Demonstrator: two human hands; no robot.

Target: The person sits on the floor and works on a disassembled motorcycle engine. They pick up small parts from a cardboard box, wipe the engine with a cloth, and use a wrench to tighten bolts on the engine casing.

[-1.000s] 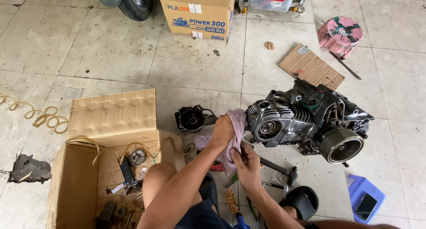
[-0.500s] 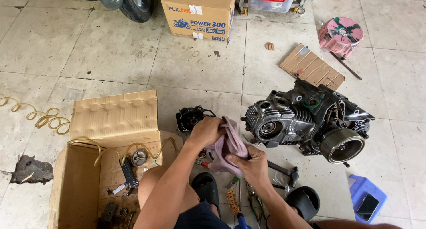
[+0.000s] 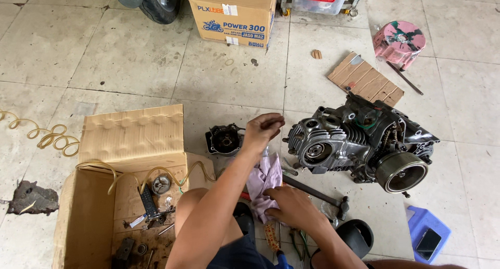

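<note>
A: Quick pass. 2 hands in view. Left hand [image 3: 264,129] is raised, fingers curled in and pressed together at the tips, pinching something, but it's too small to tell what. Could be nothing.

B: And the rag?

A: Pink rag [image 3: 263,181] hangs just below that left hand and runs down to the right hand [image 3: 292,207]. Right hand lies on the rag's lower end, fingers bent over the cloth, gripping it. So cloth sits between the 2 hands, touching the right one for sure.

B: Does the left touch it?

A: Can't tell, the wrist covers the top edge of the cloth.

B: Engine?

A: Engine block [image 3: 359,141] lies on the floor just right of the left hand, round cover facing the fingers, not touching. Small dark engine part [image 3: 224,139] is just left of that hand.

B: Other stuff near the grip?

A: Hammer [image 3: 317,193] lies on the floor right of the right hand, handle passing near the rag. Open cardboard box [image 3: 130,144] well to the left of both hands, loose parts inside. Blue tray [image 3: 424,222] with a phone [image 3: 429,243] on it, well to the right of the right hand.
</note>
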